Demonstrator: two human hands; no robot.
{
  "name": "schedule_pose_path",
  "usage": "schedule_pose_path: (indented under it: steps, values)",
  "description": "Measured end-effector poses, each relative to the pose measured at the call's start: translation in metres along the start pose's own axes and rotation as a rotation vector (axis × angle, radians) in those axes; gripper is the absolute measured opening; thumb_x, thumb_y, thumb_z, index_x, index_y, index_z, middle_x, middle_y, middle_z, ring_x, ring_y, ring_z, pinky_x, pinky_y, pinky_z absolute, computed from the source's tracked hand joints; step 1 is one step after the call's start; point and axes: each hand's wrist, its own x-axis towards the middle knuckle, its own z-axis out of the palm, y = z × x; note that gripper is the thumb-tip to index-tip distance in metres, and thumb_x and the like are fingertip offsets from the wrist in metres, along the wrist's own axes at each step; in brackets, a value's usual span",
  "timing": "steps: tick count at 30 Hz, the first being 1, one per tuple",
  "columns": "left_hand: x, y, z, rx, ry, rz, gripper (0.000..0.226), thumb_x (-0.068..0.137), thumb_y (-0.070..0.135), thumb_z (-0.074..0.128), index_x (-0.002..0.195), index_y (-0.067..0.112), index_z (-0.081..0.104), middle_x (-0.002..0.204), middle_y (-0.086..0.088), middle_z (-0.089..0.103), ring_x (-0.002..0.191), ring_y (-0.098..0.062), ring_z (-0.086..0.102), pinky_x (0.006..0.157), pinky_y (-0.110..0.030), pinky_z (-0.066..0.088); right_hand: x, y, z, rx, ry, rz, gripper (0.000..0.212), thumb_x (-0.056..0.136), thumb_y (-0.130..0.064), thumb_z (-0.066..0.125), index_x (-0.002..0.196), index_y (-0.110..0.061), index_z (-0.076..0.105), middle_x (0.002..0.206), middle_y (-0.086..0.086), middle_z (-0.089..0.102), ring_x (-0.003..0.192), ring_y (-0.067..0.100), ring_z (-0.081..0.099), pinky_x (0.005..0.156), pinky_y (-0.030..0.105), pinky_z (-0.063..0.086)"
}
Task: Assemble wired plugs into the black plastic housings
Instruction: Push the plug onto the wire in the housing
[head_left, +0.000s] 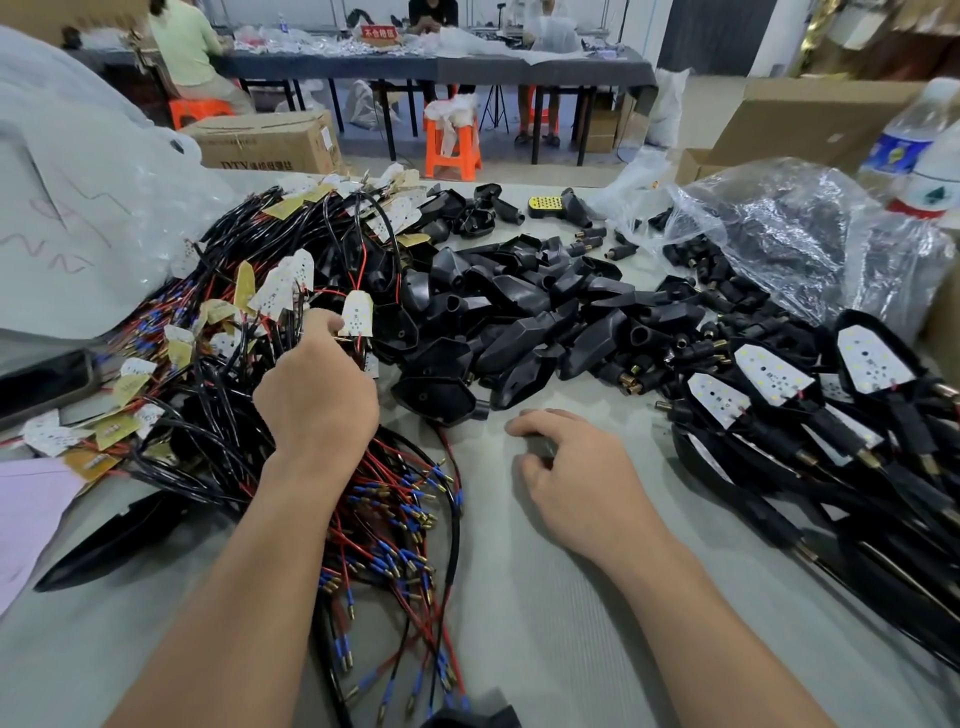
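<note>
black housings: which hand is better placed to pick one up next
Right. The right hand lies on the table beside the nearest housing, while the left hand pinches a wired board.

Two bare forearms enter from the lower edge of the frame, uncovered right up to the wrists. The left grip (317, 397) and right grip (576, 462) are bare hands.

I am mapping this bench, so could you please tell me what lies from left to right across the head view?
Pink paper → tangle of wired LED boards → pile of empty black housings → finished housings with boards fitted.
</note>
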Motion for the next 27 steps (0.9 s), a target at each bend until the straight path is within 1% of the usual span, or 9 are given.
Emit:
schedule_pose_path:
  steps: [3,6,9,13,15,18,22,24,27]
  values:
    - [-0.001,-0.004,-0.006,-0.129,0.136,0.027,0.040,0.093,0.009,0.061,0.128,0.027,0.060,0.064,0.000,0.066,0.057,-0.025,0.057,0.057,-0.032,0.038,-0.001,-0.001,-0.001,0.008,-0.013,-0.003,0.030,0.091,-0.015,0.061,0.115,-0.030,0.070,0.120,-0.013,0.064,0.107,0.006,0.055,0.086,0.010,0.033]
    - [-0.003,-0.002,-0.006,0.045,-0.055,0.022,0.018,0.090,0.035,0.076,0.105,0.028,0.072,0.085,0.000,0.074,0.079,-0.030,0.067,0.065,-0.032,0.040,-0.001,-0.001,-0.001,0.001,-0.019,-0.003,0.030,0.091,-0.017,0.060,0.115,-0.032,0.069,0.119,-0.013,0.064,0.104,0.006,0.056,0.085,0.012,0.035]
    - [-0.002,0.000,0.000,0.155,-0.148,0.018,0.016,0.089,0.023,0.075,0.105,0.022,0.072,0.089,-0.005,0.072,0.078,-0.030,0.062,0.065,-0.034,0.040,-0.002,-0.001,-0.001,-0.001,-0.023,-0.001,0.030,0.091,-0.017,0.061,0.115,-0.032,0.069,0.120,-0.014,0.063,0.103,0.004,0.056,0.084,0.009,0.035]
    - [0.005,-0.004,0.002,-0.065,-0.137,-0.089,0.031,0.086,0.015,0.073,0.113,0.028,0.077,0.095,0.004,0.077,0.087,-0.024,0.067,0.070,-0.029,0.045,-0.002,0.000,-0.001,-0.001,-0.028,-0.017,0.029,0.090,-0.017,0.061,0.114,-0.032,0.070,0.119,-0.016,0.063,0.101,0.001,0.053,0.079,-0.001,0.031]
    - [0.003,-0.005,-0.001,-0.201,-0.107,-0.134,0.028,0.085,0.013,0.072,0.106,0.029,0.080,0.084,0.012,0.074,0.081,-0.015,0.064,0.067,-0.024,0.041,-0.001,0.000,-0.001,-0.007,-0.032,-0.012,0.029,0.090,-0.017,0.060,0.113,-0.032,0.069,0.118,-0.016,0.063,0.103,0.002,0.054,0.080,0.002,0.032]
    - [0.001,-0.004,-0.009,-0.449,0.014,-0.141,0.024,0.087,0.016,0.071,0.107,0.025,0.081,0.085,0.014,0.074,0.080,-0.005,0.069,0.067,-0.011,0.041,0.000,0.001,-0.001,-0.002,-0.034,-0.005,0.029,0.090,-0.018,0.060,0.113,-0.033,0.069,0.117,-0.017,0.063,0.103,0.002,0.054,0.078,0.000,0.032]
    - [-0.007,0.005,-0.020,-0.456,0.287,0.000,0.022,0.092,0.020,0.067,0.110,0.021,0.079,0.089,0.022,0.064,0.080,0.001,0.062,0.074,0.003,0.033,-0.001,0.001,0.000,0.001,-0.034,-0.005,0.029,0.090,-0.018,0.060,0.113,-0.033,0.069,0.115,-0.017,0.063,0.102,0.001,0.054,0.078,0.000,0.032]
    - [-0.009,0.006,-0.021,-0.446,0.330,0.063,0.021,0.092,0.019,0.064,0.109,0.020,0.078,0.088,0.019,0.066,0.080,-0.004,0.062,0.077,-0.010,0.042,-0.001,0.000,0.000,-0.002,-0.025,-0.008,0.030,0.089,-0.018,0.060,0.113,-0.032,0.070,0.115,-0.016,0.064,0.100,0.002,0.054,0.078,-0.002,0.032]
    - [-0.007,0.001,-0.017,-0.229,0.128,0.097,0.008,0.093,0.023,0.070,0.087,0.022,0.076,0.071,0.009,0.068,0.065,-0.018,0.063,0.068,-0.029,0.047,-0.001,-0.001,-0.001,-0.004,-0.024,-0.009,0.030,0.089,-0.019,0.060,0.113,-0.032,0.070,0.115,-0.015,0.064,0.099,0.002,0.055,0.078,0.001,0.033]
